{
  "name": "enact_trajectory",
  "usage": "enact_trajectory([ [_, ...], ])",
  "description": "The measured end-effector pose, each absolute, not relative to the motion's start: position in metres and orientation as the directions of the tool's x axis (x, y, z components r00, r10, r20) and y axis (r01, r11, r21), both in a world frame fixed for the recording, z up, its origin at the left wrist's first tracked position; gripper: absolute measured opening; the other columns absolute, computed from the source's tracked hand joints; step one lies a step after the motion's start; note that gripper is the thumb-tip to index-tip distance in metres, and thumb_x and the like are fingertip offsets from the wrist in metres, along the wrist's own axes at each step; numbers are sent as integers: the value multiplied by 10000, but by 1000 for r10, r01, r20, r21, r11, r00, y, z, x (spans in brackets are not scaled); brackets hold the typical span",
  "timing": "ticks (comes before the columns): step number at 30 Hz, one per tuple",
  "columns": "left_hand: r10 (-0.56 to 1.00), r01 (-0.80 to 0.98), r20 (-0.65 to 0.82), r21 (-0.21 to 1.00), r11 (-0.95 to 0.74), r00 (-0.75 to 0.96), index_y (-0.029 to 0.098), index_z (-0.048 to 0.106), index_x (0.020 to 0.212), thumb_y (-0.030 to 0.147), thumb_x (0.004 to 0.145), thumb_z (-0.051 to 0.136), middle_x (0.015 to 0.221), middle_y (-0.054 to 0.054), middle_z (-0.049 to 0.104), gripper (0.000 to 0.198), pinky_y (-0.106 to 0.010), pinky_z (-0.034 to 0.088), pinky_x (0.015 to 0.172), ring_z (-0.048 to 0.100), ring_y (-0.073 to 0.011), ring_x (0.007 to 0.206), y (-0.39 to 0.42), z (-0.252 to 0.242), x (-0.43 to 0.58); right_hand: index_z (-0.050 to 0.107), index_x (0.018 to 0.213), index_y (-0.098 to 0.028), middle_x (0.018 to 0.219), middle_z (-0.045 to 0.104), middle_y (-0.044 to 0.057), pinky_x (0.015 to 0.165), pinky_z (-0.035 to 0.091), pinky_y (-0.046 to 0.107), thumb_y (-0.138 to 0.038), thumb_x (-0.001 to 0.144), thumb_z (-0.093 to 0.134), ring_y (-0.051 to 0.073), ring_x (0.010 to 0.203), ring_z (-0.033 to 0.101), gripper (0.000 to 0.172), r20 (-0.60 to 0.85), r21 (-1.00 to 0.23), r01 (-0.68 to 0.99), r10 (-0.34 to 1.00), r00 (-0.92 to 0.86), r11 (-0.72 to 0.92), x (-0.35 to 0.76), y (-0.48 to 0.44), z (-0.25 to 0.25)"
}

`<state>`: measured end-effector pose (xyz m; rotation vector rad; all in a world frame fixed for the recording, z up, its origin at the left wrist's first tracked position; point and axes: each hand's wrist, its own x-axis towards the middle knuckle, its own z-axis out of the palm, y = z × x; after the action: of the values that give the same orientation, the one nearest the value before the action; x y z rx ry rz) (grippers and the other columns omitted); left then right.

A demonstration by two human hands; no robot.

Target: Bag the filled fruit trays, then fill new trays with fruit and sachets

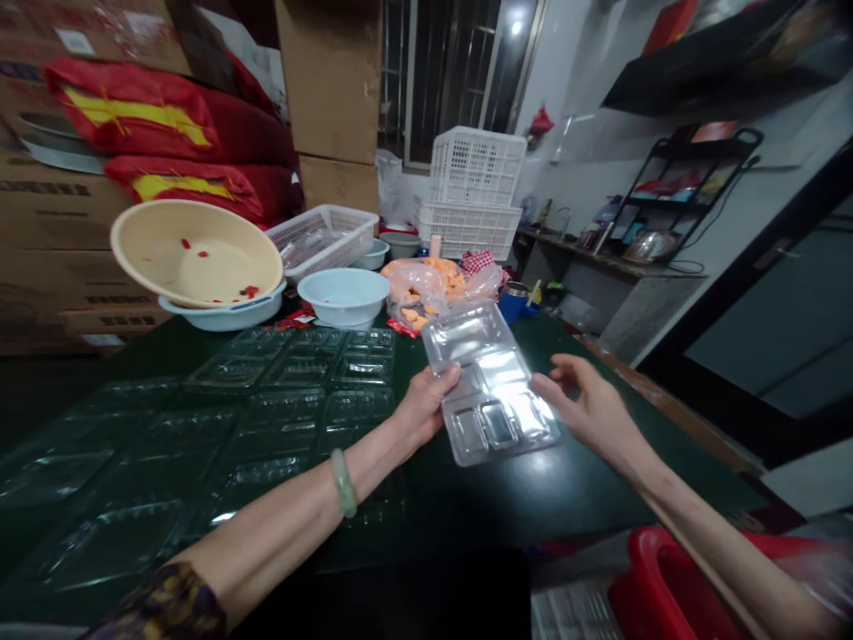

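Note:
A clear plastic compartment tray (pixel 493 378) is tilted up above the dark green table, possibly several nested together. My left hand (pixel 426 404), with a pale green bangle on its wrist, grips the tray's left edge, thumb on top. Close to its right edge is my right hand (pixel 586 404), thumb and fingers apart and curved. Whether that thumb touches the rim I cannot tell. To the left, several similar clear trays (pixel 286 404) lie in rows on the table.
Behind the trays stand a cream basin (pixel 200 258), a light blue basin (pixel 343 298) and a plastic bag of orange pieces (pixel 433 284). A blue cup (pixel 513 302) is at the right. White crates (pixel 470 196) are stacked behind. A red tub (pixel 666 578) sits below the table's right side.

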<state>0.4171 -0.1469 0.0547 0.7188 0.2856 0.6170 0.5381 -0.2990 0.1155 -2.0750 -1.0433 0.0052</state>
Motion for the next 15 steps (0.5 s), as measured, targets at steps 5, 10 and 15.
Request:
enact_trajectory([
  [5,686,-450,18,768,456,727,120,556,1111,364,634,762,897,-88,669,574,-315,492,722,628,-167,721,-150,63,368,603,869,-156,713,624,31,565,433,233,-484,771,565,131,611,565,344,-89,-991,67,944,317,-116,499,-289,126],
  [10,716,-538,99,731,418,691,250,368,1297,524,569,751,969,-42,643,868,-292,468,723,611,-192,850,-168,65,332,553,704,-156,576,498,-29,451,299,193,-392,741,605,74,484,401,245,63,-935,353,991,122,16,428,-260,141],
  [15,820,-465,70,850,249,568,204,498,1138,770,577,537,951,-77,612,798,-341,462,724,584,-247,892,-164,74,274,398,579,-175,527,355,-55,481,196,224,-252,802,492,70,503,287,255,148,-552,814,982,-115,179,394,-243,142],
])
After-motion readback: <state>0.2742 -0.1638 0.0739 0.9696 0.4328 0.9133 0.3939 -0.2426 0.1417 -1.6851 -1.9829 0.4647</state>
